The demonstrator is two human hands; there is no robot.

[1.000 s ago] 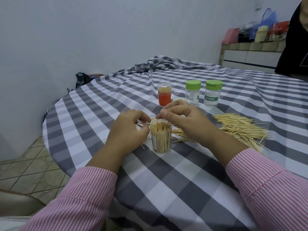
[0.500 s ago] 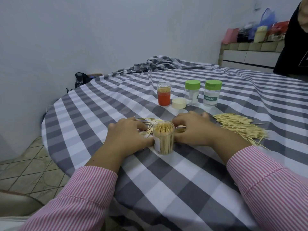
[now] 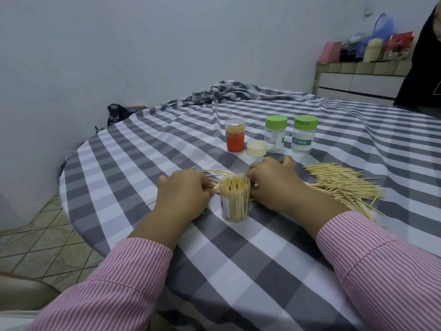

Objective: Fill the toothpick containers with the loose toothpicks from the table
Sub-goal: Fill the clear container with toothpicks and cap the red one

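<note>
An open clear container point(image 3: 235, 204), packed with upright toothpicks, stands on the checked tablecloth point(image 3: 238, 254) between my hands. My left hand point(image 3: 183, 195) lies left of it, fingers curled, fingertips pinching at loose toothpicks point(image 3: 216, 175) just behind the container. My right hand point(image 3: 274, 182) lies palm down to the right, its fingers bent over the same scatter with the tips hidden. A big pile of toothpicks point(image 3: 343, 185) lies further right.
Behind my hands stand an orange-bottomed container point(image 3: 235, 137), a loose cream lid point(image 3: 256, 148) and two clear containers with green lids point(image 3: 275, 133) point(image 3: 304, 134). The table edge curves round at the left. A person in black point(image 3: 422, 68) stands at the far right.
My right hand came down from above the open container to the toothpicks behind it. My left hand stayed low beside the container. The container has shifted slightly.
</note>
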